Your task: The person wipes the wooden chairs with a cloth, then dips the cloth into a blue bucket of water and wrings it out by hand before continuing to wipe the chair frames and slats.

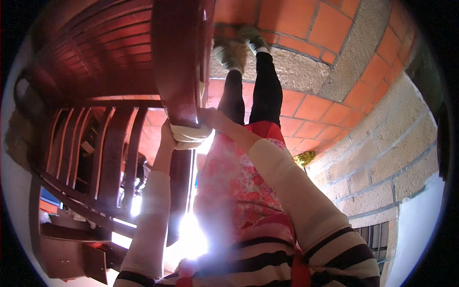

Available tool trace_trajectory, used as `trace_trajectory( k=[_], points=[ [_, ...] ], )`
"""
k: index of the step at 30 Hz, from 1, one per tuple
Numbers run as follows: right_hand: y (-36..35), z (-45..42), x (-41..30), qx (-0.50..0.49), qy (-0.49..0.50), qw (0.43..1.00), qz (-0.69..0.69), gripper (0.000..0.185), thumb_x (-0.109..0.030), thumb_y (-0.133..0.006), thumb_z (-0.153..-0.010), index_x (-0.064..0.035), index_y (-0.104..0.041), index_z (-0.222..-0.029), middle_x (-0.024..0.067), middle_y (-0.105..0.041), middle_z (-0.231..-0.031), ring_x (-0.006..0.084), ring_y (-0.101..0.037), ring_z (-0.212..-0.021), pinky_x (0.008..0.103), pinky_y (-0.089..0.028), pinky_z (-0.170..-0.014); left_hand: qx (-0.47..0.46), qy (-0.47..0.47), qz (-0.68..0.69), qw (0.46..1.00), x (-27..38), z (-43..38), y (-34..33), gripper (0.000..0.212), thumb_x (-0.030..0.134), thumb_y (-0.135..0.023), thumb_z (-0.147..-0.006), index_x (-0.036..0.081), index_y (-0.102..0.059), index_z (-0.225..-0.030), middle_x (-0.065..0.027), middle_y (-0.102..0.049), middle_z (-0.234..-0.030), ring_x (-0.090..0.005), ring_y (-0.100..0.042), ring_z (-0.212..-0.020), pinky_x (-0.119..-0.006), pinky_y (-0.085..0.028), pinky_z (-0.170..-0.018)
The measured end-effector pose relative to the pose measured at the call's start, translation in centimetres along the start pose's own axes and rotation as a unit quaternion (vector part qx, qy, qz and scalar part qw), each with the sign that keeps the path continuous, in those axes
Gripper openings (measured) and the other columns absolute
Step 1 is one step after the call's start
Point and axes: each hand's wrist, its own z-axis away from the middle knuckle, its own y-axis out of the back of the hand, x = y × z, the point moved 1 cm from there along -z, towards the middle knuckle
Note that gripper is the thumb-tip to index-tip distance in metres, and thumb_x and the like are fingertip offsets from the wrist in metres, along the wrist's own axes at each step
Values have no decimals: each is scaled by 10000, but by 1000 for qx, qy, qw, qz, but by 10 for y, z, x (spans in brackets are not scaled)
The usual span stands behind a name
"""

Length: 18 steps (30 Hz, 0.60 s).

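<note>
A cream-white cloth point(190, 135) is wrapped around the near end of a dark red, varnished wooden armrest point(177, 64). On its left side my left hand point(168, 135) grips the cloth, with its fingers partly hidden behind the folds. My right hand point(211, 119) holds the cloth's other side, against the right edge of the armrest. Glare and shadow blur the fingers of this hand. The armrest belongs to a wooden bench with a slatted seat point(111, 43) and a slatted back point(114, 158).
Orange-red tiles point(319, 107) and a rough stone strip point(297, 70) make up the floor. A block wall point(380, 161) rises on the right, with a yellow patterned item point(304, 158) at its foot. Wooden furniture point(64, 251) stands at the lower left. Strong light glares below the bench's end.
</note>
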Motion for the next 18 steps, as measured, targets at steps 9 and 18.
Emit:
trace_trajectory(
  k=[9, 18],
  points=[
    [-26, 3, 8, -97, -69, 978, 170, 434, -440, -447, -845, -141, -560, -1139, 142, -612, -1031, 313, -546, -1023, 417, -412, -869, -12, 53, 9, 998, -13, 14, -5, 326, 259, -456, -878, 53, -527, -1120, -96, -601, -1004, -242, -576, -915, -335, -475, -815],
    [-19, -12, 23, -2, -136, 989, -63, 602, -534, -469, -808, -81, -481, -1205, 146, -569, -1110, 312, -512, -1072, 403, -383, -931, 52, -97, 138, 984, -24, 25, 17, 339, 212, -478, -870, 48, -485, -1166, -123, -565, -1042, -278, -547, -967, -362, -452, -849]
  ],
)
